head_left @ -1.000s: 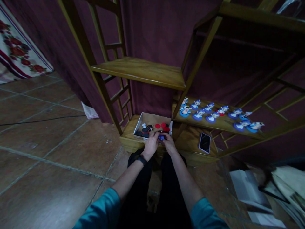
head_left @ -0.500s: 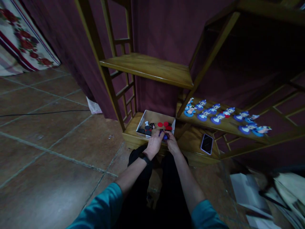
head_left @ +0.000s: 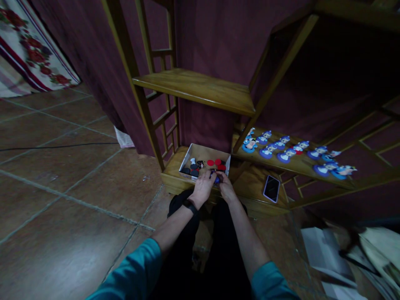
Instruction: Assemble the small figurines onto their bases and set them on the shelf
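My left hand (head_left: 203, 186) and my right hand (head_left: 226, 187) meet at the near edge of a shallow white box (head_left: 183, 163). Between them is a small purple-blue figurine (head_left: 216, 180), mostly covered by my fingers. Both hands are closed around it. Inside the box lie several red discs (head_left: 211, 163), several dark discs (head_left: 186, 171), a small white figure (head_left: 193, 161) and a dark figure with gold bits (head_left: 201, 164). My hands hide the box's near right part.
Several blue and white figurines (head_left: 286, 155) on round bases stand in rows on the right shelf. A phone (head_left: 271, 188) lies on the lower board (head_left: 250, 183). An upper wooden shelf (head_left: 196, 88) juts out above the box. Pale bags (head_left: 381, 250) rest on the floor at right.
The view has shifted very slightly. Both hands stay together at the box edge, with only small finger movement around the purple-blue figurine.
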A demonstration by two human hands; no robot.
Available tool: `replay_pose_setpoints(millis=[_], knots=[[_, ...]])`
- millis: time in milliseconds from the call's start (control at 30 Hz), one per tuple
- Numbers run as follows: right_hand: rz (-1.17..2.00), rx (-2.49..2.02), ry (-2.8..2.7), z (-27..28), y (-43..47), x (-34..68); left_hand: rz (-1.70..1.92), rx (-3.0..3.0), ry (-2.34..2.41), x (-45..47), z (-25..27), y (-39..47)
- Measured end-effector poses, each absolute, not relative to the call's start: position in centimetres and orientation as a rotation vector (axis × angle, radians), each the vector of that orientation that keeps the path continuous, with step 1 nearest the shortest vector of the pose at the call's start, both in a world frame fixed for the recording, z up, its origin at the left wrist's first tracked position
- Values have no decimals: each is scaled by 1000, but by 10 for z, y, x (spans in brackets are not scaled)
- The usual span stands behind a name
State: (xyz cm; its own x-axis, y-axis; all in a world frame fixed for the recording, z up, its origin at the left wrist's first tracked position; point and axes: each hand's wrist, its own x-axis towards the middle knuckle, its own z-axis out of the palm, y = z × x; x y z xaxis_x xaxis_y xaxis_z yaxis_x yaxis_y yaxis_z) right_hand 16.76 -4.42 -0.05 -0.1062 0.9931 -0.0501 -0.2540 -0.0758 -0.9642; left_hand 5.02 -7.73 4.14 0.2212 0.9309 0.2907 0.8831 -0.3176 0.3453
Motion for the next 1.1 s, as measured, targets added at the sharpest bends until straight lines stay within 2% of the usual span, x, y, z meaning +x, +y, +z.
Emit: replay_pose_setpoints(millis=[333,700,1100], knots=[[1486,-967,-1080,-1,-46,169,822,2087,1760,42,36,-70],[1555,-1075,-889,4,-46,171,1191,1544,1416,37,3,-44],[1591,-988,-842,4,-47,166,1188,1114,1191,32,-4,-35]])
